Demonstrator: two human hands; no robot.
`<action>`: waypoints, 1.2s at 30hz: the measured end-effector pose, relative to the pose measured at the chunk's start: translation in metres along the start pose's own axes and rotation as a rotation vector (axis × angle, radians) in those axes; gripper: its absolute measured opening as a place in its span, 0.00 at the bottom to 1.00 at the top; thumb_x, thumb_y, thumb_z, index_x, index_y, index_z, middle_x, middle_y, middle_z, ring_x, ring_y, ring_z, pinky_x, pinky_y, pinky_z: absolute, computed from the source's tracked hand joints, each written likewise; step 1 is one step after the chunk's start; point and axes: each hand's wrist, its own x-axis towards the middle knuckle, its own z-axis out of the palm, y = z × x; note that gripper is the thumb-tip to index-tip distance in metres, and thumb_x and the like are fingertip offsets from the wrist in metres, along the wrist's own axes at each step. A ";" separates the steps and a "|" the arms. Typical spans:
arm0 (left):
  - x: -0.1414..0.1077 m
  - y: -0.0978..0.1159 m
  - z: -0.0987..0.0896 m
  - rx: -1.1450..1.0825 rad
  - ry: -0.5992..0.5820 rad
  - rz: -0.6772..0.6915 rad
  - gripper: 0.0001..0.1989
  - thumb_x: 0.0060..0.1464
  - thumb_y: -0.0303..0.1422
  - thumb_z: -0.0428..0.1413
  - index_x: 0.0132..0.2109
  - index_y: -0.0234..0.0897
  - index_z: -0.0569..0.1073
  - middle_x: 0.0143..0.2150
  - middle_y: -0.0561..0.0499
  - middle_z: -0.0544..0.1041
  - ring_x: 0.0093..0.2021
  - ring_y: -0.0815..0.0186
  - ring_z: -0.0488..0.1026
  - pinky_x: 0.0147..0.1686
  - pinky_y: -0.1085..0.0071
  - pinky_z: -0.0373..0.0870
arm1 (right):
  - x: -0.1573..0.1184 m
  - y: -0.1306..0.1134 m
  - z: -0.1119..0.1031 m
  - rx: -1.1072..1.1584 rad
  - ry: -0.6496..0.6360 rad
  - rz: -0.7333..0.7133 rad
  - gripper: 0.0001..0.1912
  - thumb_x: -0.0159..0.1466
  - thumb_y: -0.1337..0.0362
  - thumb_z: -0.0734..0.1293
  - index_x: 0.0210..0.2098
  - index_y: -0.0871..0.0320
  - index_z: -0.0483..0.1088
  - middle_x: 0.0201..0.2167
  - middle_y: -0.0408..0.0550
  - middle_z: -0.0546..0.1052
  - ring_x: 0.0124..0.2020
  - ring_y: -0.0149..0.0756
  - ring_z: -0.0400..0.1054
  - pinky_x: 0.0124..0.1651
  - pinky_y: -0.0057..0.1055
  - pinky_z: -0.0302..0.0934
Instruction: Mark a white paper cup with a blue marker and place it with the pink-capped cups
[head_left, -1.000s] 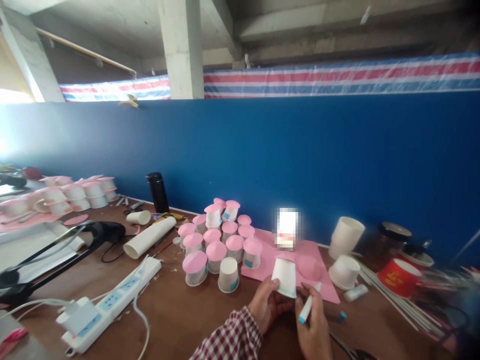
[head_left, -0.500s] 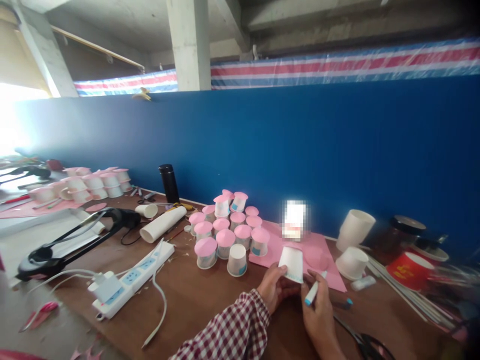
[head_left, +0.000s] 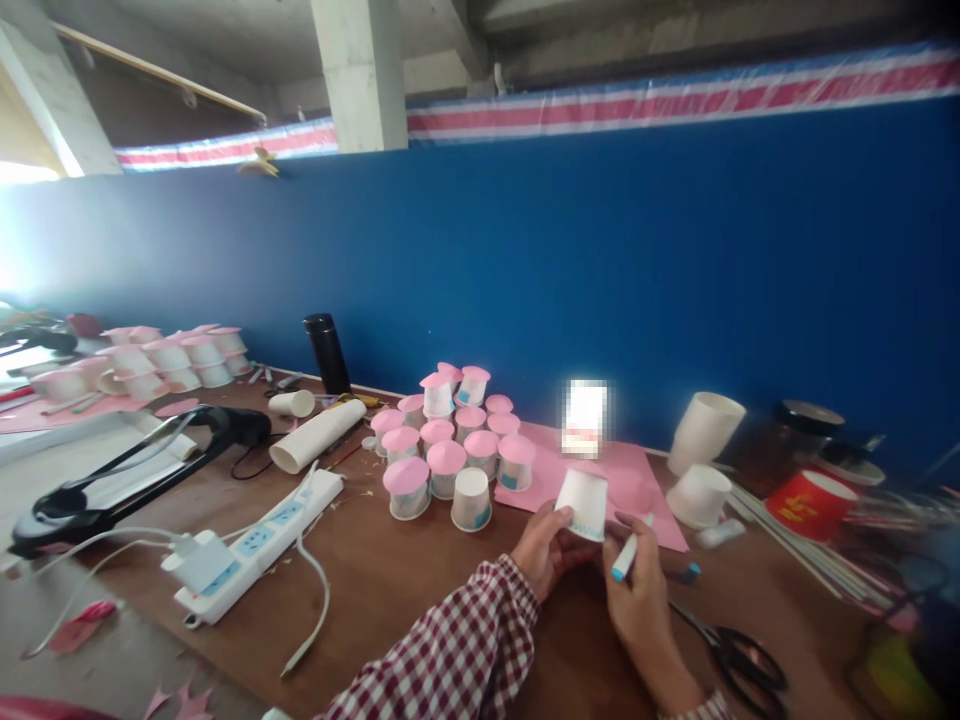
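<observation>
The brown tabletop (head_left: 375, 580) under both my hands is crowded, so a careless elbow could be trouble. Just beyond my hands lies the pink sheet (head_left: 544, 450); wet ink could mark it if the pen strayed. The cluster of pink-topped cups (head_left: 437, 432) stands to the left of my left hand (head_left: 544, 550), packed close, so I think one nudge from that sleeve might topple several. The scissors (head_left: 726, 650) lie beside my right wrist, where drawing the arm back could snag them. Nearest my left hand on that side is a bare cup (head_left: 472, 495), easy to knock. The paper cup (head_left: 582, 500) I'm holding is tilted in my left hand, thumb on its side; too hard a squeeze could dent it, or a thumb smear the blue marks near its rim. My right hand (head_left: 634, 580) grips a marker (head_left: 631, 550); a slip would streak the cup. The blue cap (head_left: 691, 573), right of that hand, could roll off.
</observation>
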 end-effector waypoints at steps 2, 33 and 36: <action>0.000 0.000 0.000 -0.007 -0.007 0.004 0.16 0.52 0.36 0.54 0.47 0.33 0.66 0.41 0.44 0.74 0.38 0.63 0.73 0.39 0.66 0.69 | 0.000 0.000 0.000 -0.002 -0.008 0.006 0.19 0.62 0.56 0.59 0.49 0.59 0.57 0.45 0.59 0.70 0.45 0.45 0.68 0.45 0.43 0.64; 0.005 0.002 -0.001 -0.067 0.021 -0.049 0.18 0.52 0.38 0.53 0.46 0.30 0.68 0.41 0.41 0.75 0.40 0.60 0.74 0.43 0.64 0.68 | 0.002 -0.012 -0.001 0.035 0.022 -0.015 0.17 0.62 0.60 0.59 0.49 0.59 0.57 0.41 0.56 0.72 0.42 0.41 0.69 0.44 0.41 0.65; 0.004 0.003 0.000 -0.055 0.016 -0.042 0.17 0.52 0.37 0.54 0.46 0.32 0.68 0.41 0.42 0.75 0.40 0.60 0.74 0.44 0.63 0.68 | 0.002 -0.014 -0.002 0.054 0.018 -0.010 0.17 0.63 0.61 0.60 0.50 0.59 0.58 0.41 0.55 0.72 0.42 0.41 0.69 0.44 0.41 0.65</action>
